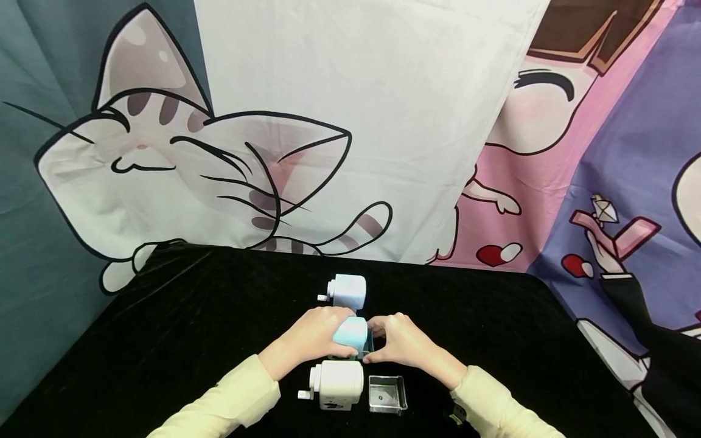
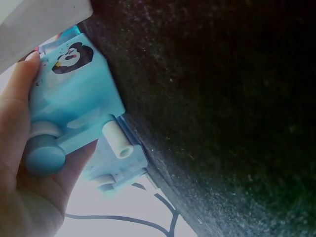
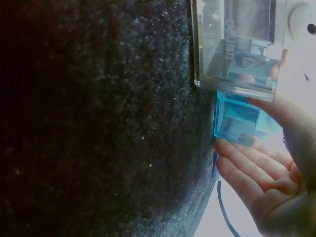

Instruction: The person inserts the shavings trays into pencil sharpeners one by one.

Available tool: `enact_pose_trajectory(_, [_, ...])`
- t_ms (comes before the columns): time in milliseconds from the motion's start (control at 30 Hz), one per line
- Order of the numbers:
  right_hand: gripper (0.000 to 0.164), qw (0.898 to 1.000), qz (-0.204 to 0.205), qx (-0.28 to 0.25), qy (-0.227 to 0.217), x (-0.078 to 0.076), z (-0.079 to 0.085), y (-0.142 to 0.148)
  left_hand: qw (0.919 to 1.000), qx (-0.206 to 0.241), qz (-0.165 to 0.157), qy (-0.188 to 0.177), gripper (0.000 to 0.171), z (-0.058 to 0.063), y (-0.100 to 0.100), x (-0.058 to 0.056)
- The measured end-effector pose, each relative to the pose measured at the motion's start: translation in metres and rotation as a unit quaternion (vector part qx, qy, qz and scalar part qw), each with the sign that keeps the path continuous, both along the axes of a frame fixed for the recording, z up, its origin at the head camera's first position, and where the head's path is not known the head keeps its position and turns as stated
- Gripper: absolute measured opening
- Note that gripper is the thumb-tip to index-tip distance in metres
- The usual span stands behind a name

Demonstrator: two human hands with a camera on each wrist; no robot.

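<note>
Sharpener in light blue (image 1: 350,333) sits between the two hands, with a black-and-white cartoon figure (image 2: 74,59) on its near side and a white crank handle (image 2: 117,140) on the left hand's side. The left hand (image 1: 312,333) is curled round the body, thumb along the near side and fingers round the far side. From the other side the right hand (image 1: 402,340) is partly closed, thumb and fingertips pinching the see-through blue drawer (image 3: 237,116); the hand and another tray hide the join, so I can't tell how far the drawer is seated.

Nearer the wearer than both hands stands a white sharpener (image 1: 341,380), its own crank (image 1: 305,395) sticking out below the left wrist. Just beside it, below the right hand, lies a clear tray (image 1: 395,396). Beyond the left hand's fingers stands a paler blue sharpener (image 1: 350,290), crank also to the left. Black cloth (image 1: 219,328) spreads under and around the hands, and a cartoon-printed backdrop (image 1: 383,91) hangs beyond them. Cream sleeves (image 1: 235,395) end at both wrists.
</note>
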State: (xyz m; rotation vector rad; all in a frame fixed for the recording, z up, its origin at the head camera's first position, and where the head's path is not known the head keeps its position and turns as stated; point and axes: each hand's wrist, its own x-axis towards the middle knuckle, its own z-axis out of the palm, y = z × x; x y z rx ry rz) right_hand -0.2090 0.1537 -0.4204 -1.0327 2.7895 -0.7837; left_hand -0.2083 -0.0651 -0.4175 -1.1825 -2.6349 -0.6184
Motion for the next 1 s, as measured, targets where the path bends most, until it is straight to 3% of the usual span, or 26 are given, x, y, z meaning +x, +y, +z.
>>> enact_pose_trajectory(733, [0.059, 1.0, -0.002, -0.011, -0.027, 0.0, 0.0001, 0.0051, 0.9999, 0.007, -0.002, -0.008, 0.051, 0.0001, 0.0012, 0.0006])
enact_pose_trajectory(1000, [0.055, 0.999, 0.001, -0.014, -0.033, -0.0019, -0.0023, 0.0041, 0.9998, -0.001, 0.006, -0.016, 0.052, 0.0007, 0.0009, 0.001])
